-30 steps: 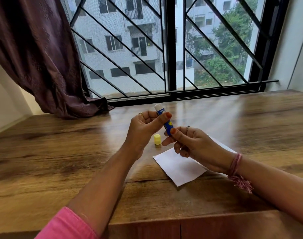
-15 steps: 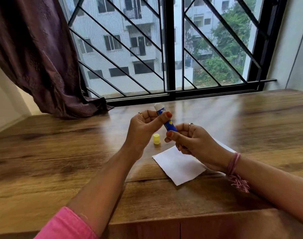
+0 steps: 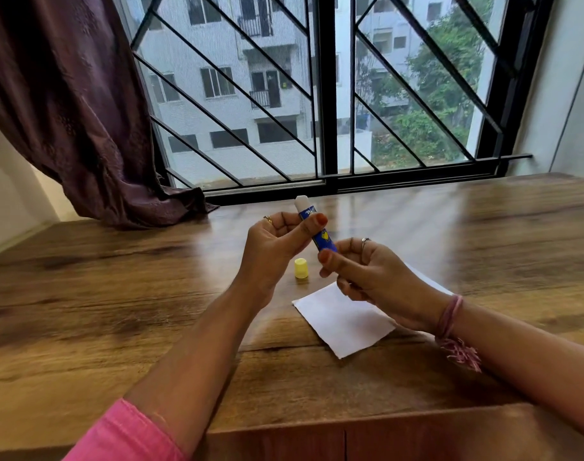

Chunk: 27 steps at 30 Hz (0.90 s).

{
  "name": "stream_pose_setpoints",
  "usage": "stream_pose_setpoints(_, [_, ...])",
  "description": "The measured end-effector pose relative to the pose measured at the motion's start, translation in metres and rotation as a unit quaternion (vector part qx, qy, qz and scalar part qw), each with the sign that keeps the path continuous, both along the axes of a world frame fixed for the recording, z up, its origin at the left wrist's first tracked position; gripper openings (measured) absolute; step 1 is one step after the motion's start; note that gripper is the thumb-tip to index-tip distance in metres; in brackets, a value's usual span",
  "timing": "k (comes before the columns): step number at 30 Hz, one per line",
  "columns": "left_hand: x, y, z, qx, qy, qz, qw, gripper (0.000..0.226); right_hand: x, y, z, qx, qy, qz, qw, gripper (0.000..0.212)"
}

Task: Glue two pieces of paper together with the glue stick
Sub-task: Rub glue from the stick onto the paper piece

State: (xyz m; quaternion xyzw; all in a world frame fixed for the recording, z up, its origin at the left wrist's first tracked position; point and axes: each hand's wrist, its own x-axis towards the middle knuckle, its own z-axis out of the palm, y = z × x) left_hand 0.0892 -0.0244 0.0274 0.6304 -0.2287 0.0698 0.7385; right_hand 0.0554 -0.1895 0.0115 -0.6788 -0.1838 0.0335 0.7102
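A blue glue stick (image 3: 321, 235) with its white glue tip exposed points up and away, held above the table. My left hand (image 3: 277, 241) pinches its upper barrel between thumb and fingers. My right hand (image 3: 370, 277) grips its lower end. The yellow cap (image 3: 300, 268) stands on the wooden table (image 3: 117, 294) just below the hands. White paper (image 3: 340, 319) lies flat on the table under my right hand, partly hidden by it; I cannot tell whether it is one sheet or two.
A dark purple curtain (image 3: 77, 111) hangs at the left, its end resting on the table's far left. A barred window (image 3: 320, 94) runs along the table's far edge. The table's front edge is close below my forearms.
Both hands and the glue stick stay almost in place. My right hand's fingers have shifted slightly on the stick's lower end. The view has tilted a little.
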Motion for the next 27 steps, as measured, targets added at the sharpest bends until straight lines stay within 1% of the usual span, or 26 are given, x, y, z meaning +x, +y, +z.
stream_pose_setpoints(2, [0.0001, -0.0011, -0.0011, 0.003, -0.001, 0.001, 1.0, 0.031, -0.0002, 0.0, -0.0006, -0.022, -0.02, -0.017, 0.999, 0.032])
stream_pose_setpoints(4, [0.0006, -0.0014, -0.001, 0.002, 0.002, 0.002, 1.0, 0.032, -0.0007, 0.0004, -0.0011, -0.028, -0.021, -0.009, 0.999, 0.032])
stream_pose_setpoints(7, [0.0016, -0.0007, -0.0004, -0.009, 0.009, -0.006, 1.0, 0.038, -0.0003, -0.0001, -0.002, 0.008, 0.011, 0.041, 0.999, 0.038])
stream_pose_setpoints(10, [0.0015, -0.0002, -0.0004, -0.008, 0.009, -0.003, 1.0, 0.035, 0.0007, -0.0009, -0.0023, 0.054, 0.063, 0.09, 0.992, 0.043])
stream_pose_setpoints(12, [0.0016, 0.0003, -0.0005, -0.003, 0.007, 0.002, 1.0, 0.032, 0.0015, -0.001, -0.0026, 0.053, 0.063, 0.084, 0.993, 0.043])
stream_pose_setpoints(16, [0.0009, 0.0004, 0.0003, 0.003, 0.006, 0.0, 1.0, 0.032, 0.0021, -0.0002, -0.0017, 0.021, 0.032, 0.014, 0.999, 0.047])
stream_pose_setpoints(18, [0.0007, -0.0004, 0.0, 0.012, 0.004, -0.001, 1.0, 0.032, 0.0027, -0.0008, -0.0026, 0.011, 0.022, -0.002, 1.0, 0.044])
stream_pose_setpoints(22, [0.0017, 0.0006, -0.0003, 0.008, 0.008, -0.001, 1.0, 0.03, 0.0027, -0.0018, -0.0023, 0.02, 0.011, 0.041, 0.999, 0.034])
stream_pose_setpoints(24, [0.0018, 0.0015, -0.0005, 0.004, 0.007, -0.003, 1.0, 0.031, 0.0025, -0.0023, -0.0027, 0.027, 0.019, 0.067, 0.997, 0.035])
stream_pose_setpoints(27, [0.0012, 0.0016, 0.0, 0.01, 0.003, 0.003, 1.0, 0.039, 0.0029, -0.002, -0.0036, 0.03, 0.03, 0.069, 0.997, 0.037])
